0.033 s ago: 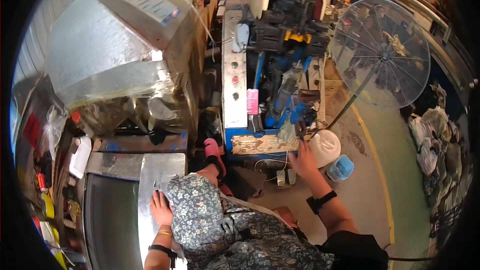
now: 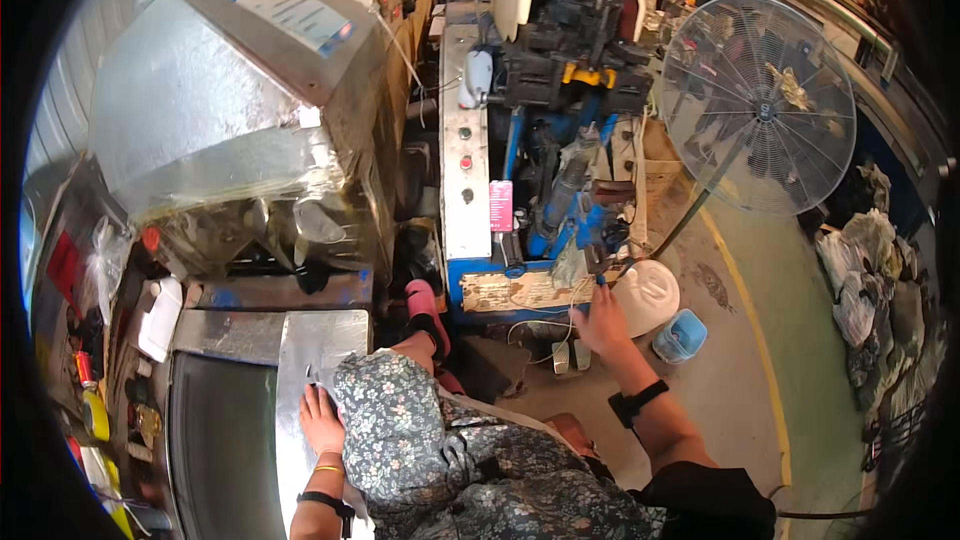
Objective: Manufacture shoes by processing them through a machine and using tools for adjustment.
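My left hand lies with its fingers stretched over a bare metal plate at the lower left, beside my flowered apron. A small dark piece is just ahead of its fingertips. My right hand reaches forward with its fingers extended, and nothing shows held in it. Its fingertips are near the front wooden board of a blue machine and a dark part there; whether they touch is unclear. A white plastic jug stands beside that hand.
A large metal-hooded machine fills the left. On the blue machine is a pale control panel with buttons. A caged fan stands at right, with a blue tub on the floor and bagged material beyond.
The whole view has shifted very slightly. Both hands keep nearly the same places; my right hand's fingers have moved only a little.
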Demonstrator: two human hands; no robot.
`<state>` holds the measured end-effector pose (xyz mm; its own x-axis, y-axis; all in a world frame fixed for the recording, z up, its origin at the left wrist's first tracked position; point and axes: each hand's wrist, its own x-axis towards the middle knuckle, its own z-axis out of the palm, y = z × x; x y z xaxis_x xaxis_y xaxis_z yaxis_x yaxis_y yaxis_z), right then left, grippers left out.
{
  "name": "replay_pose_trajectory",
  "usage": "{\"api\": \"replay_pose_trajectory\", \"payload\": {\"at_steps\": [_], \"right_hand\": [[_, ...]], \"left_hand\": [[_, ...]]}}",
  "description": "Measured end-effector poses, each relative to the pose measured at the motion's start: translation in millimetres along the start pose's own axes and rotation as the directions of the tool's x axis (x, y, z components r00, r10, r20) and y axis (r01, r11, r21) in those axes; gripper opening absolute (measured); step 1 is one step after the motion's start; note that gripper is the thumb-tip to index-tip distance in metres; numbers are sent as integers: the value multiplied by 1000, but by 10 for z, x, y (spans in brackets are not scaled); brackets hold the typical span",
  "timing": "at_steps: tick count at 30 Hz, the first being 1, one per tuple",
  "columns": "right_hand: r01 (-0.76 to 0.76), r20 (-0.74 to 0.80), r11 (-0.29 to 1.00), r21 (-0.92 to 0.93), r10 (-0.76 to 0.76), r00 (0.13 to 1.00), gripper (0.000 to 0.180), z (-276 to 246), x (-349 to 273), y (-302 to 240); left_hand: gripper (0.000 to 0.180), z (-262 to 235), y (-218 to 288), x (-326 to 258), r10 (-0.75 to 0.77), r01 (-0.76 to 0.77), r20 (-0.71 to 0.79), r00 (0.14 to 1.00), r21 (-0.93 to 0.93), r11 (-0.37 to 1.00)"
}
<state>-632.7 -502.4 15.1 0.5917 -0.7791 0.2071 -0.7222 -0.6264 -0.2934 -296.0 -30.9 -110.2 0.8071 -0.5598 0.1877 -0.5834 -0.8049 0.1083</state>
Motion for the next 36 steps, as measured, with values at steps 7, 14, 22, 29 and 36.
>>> {"api": "replay_pose_trajectory", "payload": {"at_steps": [7, 14, 22, 29, 36], "right_hand": [[-130, 69, 990, -51, 133, 989, 86, 66, 102, -163], [-208, 44, 965, -163, 217, 975, 92, 196, 62, -308], [-251, -1, 916, -312, 264, 964, 91, 167, 197, -423], [-275, -51, 932, -234, 271, 961, 90, 366, 321, -229], [-380, 97, 925, 17, 377, 921, 90, 295, 721, 199]], "left_hand": [[63, 18, 9, -51, -26, 26, 11, 1000, 1, 1000], [60, 22, -42, -63, -45, 45, 26, 999, 16, 999], [60, -18, 35, 9, -7, 7, -10, 1000, 24, 1000], [59, -224, 202, -33, -66, 67, 24, 997, -15, 998], [58, -242, 210, -95, -90, 89, -28, 996, -26, 996]]}}
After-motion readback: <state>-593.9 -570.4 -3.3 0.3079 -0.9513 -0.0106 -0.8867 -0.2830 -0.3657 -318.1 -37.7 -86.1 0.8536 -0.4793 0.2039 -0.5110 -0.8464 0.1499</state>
